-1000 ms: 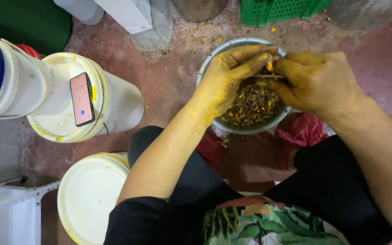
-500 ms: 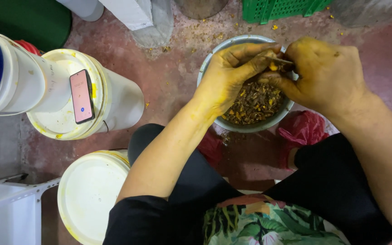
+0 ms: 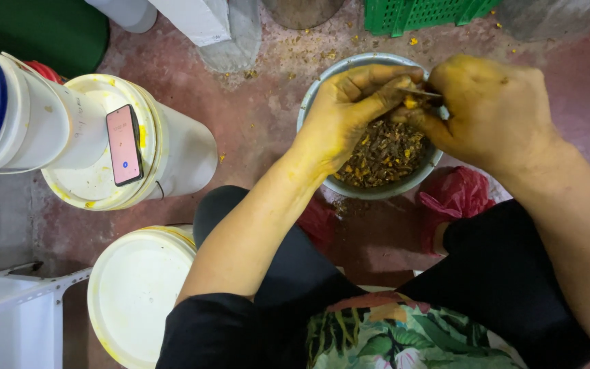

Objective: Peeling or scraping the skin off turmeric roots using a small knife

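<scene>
Reddish, scrap-strewn floor (image 3: 254, 130) carries 2 white buckets at 9 o'clock, a phone (image 3: 124, 144) on one lid. Over the metal bowl (image 3: 322, 85) at 1 o'clock, left hand (image 3: 349, 113) pinches a yellow piece (image 3: 411, 103); right hand (image 3: 489, 109) fingers grip a thin blade (image 3: 419, 91).

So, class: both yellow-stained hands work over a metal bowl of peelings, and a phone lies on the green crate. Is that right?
Not quite. In the head view the phone lies on a white bucket lid, not the green crate. Both hands, left hand and right hand, do work over the metal bowl.
</scene>
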